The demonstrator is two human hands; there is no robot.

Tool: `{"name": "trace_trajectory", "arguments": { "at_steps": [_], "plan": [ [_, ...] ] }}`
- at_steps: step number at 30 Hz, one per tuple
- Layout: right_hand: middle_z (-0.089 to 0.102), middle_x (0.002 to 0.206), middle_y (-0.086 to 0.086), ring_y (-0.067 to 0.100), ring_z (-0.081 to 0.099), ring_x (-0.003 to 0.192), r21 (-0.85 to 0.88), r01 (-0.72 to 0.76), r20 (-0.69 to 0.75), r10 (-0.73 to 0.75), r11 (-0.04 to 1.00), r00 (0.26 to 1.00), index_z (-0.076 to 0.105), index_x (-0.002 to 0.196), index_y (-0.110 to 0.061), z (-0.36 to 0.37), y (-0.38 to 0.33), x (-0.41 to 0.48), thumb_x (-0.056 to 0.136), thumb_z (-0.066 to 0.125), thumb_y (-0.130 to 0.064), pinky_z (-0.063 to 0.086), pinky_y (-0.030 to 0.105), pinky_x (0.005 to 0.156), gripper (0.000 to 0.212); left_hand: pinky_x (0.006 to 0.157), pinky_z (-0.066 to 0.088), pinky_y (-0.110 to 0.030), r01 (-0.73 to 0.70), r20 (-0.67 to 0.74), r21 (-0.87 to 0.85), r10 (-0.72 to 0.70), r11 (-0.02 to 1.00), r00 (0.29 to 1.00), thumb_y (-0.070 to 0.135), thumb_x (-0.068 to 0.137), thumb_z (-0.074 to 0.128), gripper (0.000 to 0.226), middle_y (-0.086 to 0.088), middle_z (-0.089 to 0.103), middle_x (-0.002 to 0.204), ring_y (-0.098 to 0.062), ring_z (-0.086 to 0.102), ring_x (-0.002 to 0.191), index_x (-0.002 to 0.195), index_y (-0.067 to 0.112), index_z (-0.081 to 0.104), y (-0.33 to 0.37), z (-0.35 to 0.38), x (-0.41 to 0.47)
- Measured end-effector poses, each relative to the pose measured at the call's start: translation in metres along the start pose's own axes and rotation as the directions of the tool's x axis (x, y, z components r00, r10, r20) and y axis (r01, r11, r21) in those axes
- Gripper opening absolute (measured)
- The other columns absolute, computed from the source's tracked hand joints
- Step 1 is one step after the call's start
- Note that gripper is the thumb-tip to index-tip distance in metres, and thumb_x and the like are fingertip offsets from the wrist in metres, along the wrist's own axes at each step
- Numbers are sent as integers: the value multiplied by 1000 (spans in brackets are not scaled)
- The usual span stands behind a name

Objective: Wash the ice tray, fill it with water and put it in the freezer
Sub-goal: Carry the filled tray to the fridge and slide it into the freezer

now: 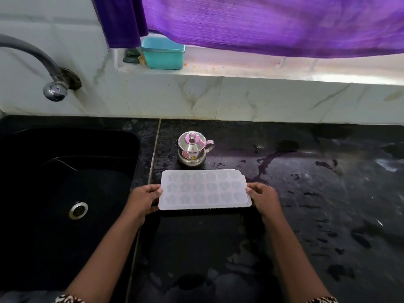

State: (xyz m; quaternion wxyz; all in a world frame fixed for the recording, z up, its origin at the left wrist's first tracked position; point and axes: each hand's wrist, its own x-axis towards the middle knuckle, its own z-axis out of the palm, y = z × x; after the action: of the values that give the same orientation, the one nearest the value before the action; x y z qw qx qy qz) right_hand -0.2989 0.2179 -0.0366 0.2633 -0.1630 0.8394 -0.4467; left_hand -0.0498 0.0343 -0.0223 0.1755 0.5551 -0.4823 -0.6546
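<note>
- The ice tray (204, 189) sits just below the middle of the frame, lying flat over the black counter (306, 215). Its long side runs left to right. Whether it rests on the counter or is held just above it cannot be told.
- The left hand (143, 199) grips the tray's left short edge, with the thumb on top and the fingers curled under.
- The right hand (263, 199) holds the right short edge the same way, so the tray spans the gap between the two hands.
- The tray is translucent white, with three rows of flower-shaped cells.
- Just above the tray's far long edge stands a small steel pot (192, 148) with a lid. It is near the tray but not touching it.
- The black sink (43, 215) fills the left of the frame. Its right rim lies just beside the left hand, and its drain (78, 210) is lower left of centre.
- The tap (50, 68) curves out from the wall at upper left, above the sink.
- To the right of the tray the counter is wet, with scattered drops and smears.
- A tiled wall closes the counter's far edge. Above it, a teal box (162, 53) stands on the window ledge (240, 71) under a purple curtain (262, 25).
</note>
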Motion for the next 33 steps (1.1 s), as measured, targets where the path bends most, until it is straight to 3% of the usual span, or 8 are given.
{"name": "trace_trajectory", "arguments": {
  "at_steps": [4, 10, 17, 20, 25, 29, 33],
  "plan": [
    [74, 86, -4, 17, 70, 84, 49, 15, 34, -16, 999, 999, 71, 86, -25, -1, -1, -2, 88, 62, -11, 55, 45, 84, 17, 60, 53, -30, -10, -9, -27, 9, 1000, 1000, 5, 96, 57, 18, -7, 72, 92, -18, 68, 79, 110, 5, 66, -5, 1, -3],
    [73, 90, -4, 16, 69, 85, 76, 30, 50, -34, 997, 998, 71, 93, -21, -5, -7, -5, 89, 61, -13, 56, 43, 82, 13, 60, 53, -29, -60, -61, -63, 56, 996, 997, 8, 97, 55, 16, -6, 73, 91, -17, 69, 78, 108, 7, 66, -9, 7, -17],
    [72, 91, -1, 17, 69, 84, 167, 55, 86, -70, 984, 994, 68, 95, -15, -3, -20, -16, 91, 58, -9, 57, 38, 78, 13, 82, 53, -43, -171, -226, -221, 120, 960, 967, 13, 100, 50, 16, -12, 71, 98, -28, 68, 88, 103, 9, 65, -11, 18, -36],
    [72, 90, 0, 17, 69, 82, 201, 50, 112, -74, 978, 991, 67, 91, -17, -1, -26, -21, 92, 57, -7, 58, 34, 75, 14, 74, 52, -37, -186, -287, -296, 99, 937, 953, 13, 102, 46, 17, -12, 68, 96, -24, 64, 82, 93, 14, 60, -12, 22, -41],
    [73, 89, 1, 18, 69, 83, 216, 21, 162, -57, 976, 985, 68, 92, -13, 3, -33, -27, 92, 57, -7, 57, 33, 76, 13, 70, 52, -37, -172, -283, -427, 50, 888, 958, 16, 103, 42, 24, -16, 66, 106, -27, 64, 88, 118, 2, 54, -16, 20, -47],
    [71, 91, -1, 14, 67, 82, 203, 13, 166, -48, 979, 985, 67, 93, -13, 4, -36, -30, 92, 57, -9, 55, 27, 71, 12, 68, 54, -38, -178, -276, -485, 44, 856, 960, 18, 102, 45, 21, -11, 67, 102, -25, 65, 86, 116, 6, 55, -17, 17, -56],
    [69, 93, 1, 13, 63, 83, 193, -9, 183, -27, 981, 983, 66, 93, -12, 9, -37, -33, 92, 55, -11, 46, 22, 63, 11, 66, 53, -38, -188, -307, -525, 21, 830, 951, 18, 102, 47, 12, -8, 68, 98, -24, 66, 84, 102, 12, 57, -21, 13, -62]
  ]
}}
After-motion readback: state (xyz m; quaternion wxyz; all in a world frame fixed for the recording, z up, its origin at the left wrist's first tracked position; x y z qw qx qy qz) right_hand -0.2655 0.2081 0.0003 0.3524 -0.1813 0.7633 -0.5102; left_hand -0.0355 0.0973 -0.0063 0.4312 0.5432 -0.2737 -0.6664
